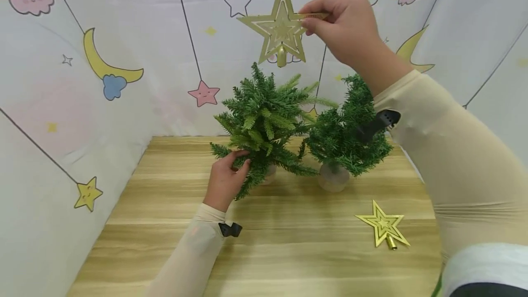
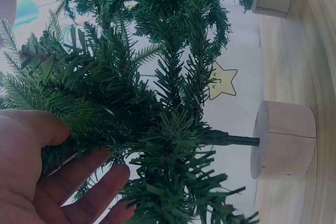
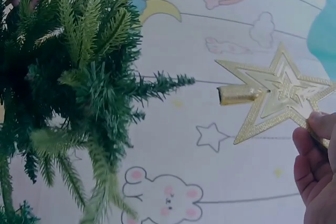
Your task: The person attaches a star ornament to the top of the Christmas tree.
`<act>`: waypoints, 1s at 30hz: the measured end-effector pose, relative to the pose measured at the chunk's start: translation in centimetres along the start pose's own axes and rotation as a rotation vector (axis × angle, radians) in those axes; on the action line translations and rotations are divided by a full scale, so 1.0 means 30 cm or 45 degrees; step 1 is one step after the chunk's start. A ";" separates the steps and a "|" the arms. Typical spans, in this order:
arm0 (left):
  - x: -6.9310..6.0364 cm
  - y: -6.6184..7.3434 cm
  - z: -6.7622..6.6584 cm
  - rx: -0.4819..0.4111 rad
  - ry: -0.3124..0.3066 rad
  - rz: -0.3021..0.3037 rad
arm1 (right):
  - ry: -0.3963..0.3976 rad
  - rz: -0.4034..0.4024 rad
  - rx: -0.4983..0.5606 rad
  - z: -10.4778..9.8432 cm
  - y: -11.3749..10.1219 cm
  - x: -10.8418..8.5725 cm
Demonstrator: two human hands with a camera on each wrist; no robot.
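My right hand [image 1: 344, 24] pinches a flat gold star tree topper [image 1: 274, 29] by one arm. The star stands upright above the fuller small artificial Christmas tree [image 1: 260, 109], apart from its tip. In the right wrist view, the star's short hollow socket [image 3: 239, 95] faces the tree's bare top sprig [image 3: 170, 81], with a gap between them. Low on this tree's left side, my left hand [image 1: 227, 178] touches the branches. Its thumb and fingers [image 2: 97, 187] are spread apart among the needles in the left wrist view. The round wooden base [image 2: 289, 140] sits on the table.
A second, slimmer artificial tree [image 1: 350, 127] stands close by on the right, partly behind my right forearm. Another gold star topper [image 1: 383, 224] lies on the wood-grain table [image 1: 288, 251] at the front right. Behind the trees hangs a printed backdrop [image 1: 165, 58].
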State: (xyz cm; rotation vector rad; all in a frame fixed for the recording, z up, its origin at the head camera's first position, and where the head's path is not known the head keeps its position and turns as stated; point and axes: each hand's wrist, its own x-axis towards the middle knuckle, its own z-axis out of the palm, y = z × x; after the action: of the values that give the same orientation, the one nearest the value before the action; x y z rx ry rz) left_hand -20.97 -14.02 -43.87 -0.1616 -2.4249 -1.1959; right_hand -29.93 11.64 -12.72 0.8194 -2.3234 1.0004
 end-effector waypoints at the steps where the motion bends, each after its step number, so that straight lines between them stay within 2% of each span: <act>1: -0.001 0.004 0.003 0.002 -0.008 0.000 | -0.008 -0.001 -0.015 0.012 -0.007 0.010; 12: -0.016 0.028 0.021 -0.002 0.015 0.051 | -0.104 0.040 -0.027 0.119 -0.049 0.079; 21: -0.021 0.035 0.028 0.006 0.026 0.074 | -0.116 0.092 -0.013 0.150 -0.028 0.078; 30: -0.022 0.033 0.028 0.008 0.038 0.092 | -0.196 0.128 -0.059 0.166 -0.013 0.071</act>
State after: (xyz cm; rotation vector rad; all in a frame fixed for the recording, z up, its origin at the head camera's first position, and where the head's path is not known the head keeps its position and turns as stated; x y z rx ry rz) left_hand -20.35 -12.69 -43.87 -0.2254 -2.3758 -1.1513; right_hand -32.10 6.93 -14.30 0.7927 -2.5309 0.9512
